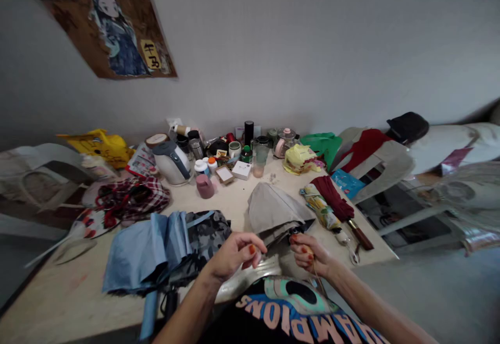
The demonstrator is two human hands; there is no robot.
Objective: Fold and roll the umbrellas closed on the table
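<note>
A grey umbrella, half folded with loose panels, points away from me over the table's front edge. Wrapped around its handle is my right hand, and a thin cord hangs below the fingers. My left hand hovers left of the umbrella, its fingers loosely bent and apart with nothing seen in them. Left of that hand lie a light blue umbrella and a dark camouflage umbrella, both loosely folded. To the right rest a floral yellow umbrella and a dark red umbrella with a wooden handle.
Along the back of the table stand a kettle, a pink cup, a glass pitcher, a white box and several bottles. Plaid cloth lies at the left. Chairs flank both ends, one a white chair.
</note>
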